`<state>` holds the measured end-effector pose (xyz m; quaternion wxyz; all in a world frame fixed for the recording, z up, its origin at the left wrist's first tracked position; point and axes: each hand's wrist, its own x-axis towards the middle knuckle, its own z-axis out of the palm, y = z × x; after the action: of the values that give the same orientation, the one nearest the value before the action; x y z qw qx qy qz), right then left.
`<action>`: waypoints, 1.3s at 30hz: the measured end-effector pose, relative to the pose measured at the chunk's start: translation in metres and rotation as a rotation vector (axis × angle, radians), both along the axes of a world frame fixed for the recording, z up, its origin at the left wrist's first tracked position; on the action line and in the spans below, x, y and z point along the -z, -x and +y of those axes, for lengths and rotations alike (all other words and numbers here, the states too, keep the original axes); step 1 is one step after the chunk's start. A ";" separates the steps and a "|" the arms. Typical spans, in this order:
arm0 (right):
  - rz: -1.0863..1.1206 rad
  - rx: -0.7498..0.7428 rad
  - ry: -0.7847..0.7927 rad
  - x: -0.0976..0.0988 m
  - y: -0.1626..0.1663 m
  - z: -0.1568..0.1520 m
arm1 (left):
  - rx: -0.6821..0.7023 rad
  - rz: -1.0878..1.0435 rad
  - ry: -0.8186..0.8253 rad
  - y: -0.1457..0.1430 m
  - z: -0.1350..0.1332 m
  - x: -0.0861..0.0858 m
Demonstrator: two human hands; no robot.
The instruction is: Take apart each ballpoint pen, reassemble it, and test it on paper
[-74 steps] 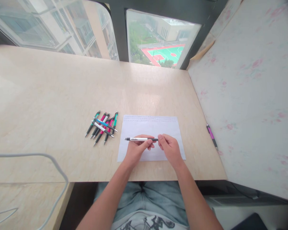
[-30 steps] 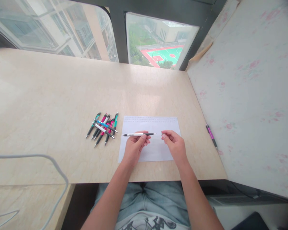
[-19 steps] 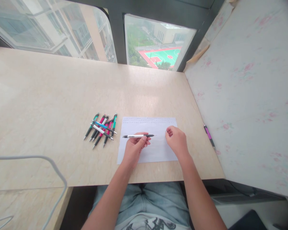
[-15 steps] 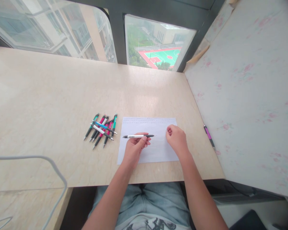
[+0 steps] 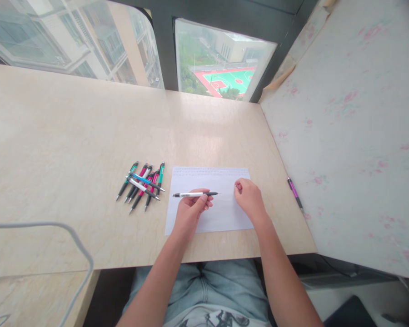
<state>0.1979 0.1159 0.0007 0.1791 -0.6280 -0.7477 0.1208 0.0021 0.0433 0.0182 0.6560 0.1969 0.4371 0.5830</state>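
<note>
My left hand (image 5: 190, 212) pinches a white pen with a black grip (image 5: 194, 194), held level above a white sheet of paper (image 5: 221, 213), its tip pointing right. My right hand (image 5: 249, 200) rests on the paper to the right of the tip, a short gap away, fingers curled with thumb and forefinger pressed together on something too small to name. Faint writing runs along the sheet's top edge.
A pile of several pens (image 5: 141, 181) in teal, pink, blue and white lies left of the paper on the beige table (image 5: 71, 136). A purple pen (image 5: 295, 193) lies at the table's right edge by a wall. A grey cable (image 5: 54, 227) loops at left.
My right hand let go of the pen's tip end and drew off to the right onto the paper, staying pinched. My left hand keeps the pen level.
</note>
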 end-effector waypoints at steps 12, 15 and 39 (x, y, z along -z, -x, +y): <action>0.249 -0.059 -0.019 -0.033 0.012 -0.032 | -0.001 0.021 0.004 -0.001 0.000 -0.001; 0.332 -0.200 -0.011 -0.042 0.024 -0.043 | 0.003 0.023 -0.003 -0.001 0.001 -0.002; 0.876 -0.011 0.225 -0.034 0.039 -0.044 | -0.065 -0.053 -0.038 0.002 0.001 -0.001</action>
<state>0.1584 0.0720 0.0349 0.4087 -0.5292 -0.5867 0.4568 0.0005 0.0444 0.0187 0.6442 0.1792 0.4146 0.6172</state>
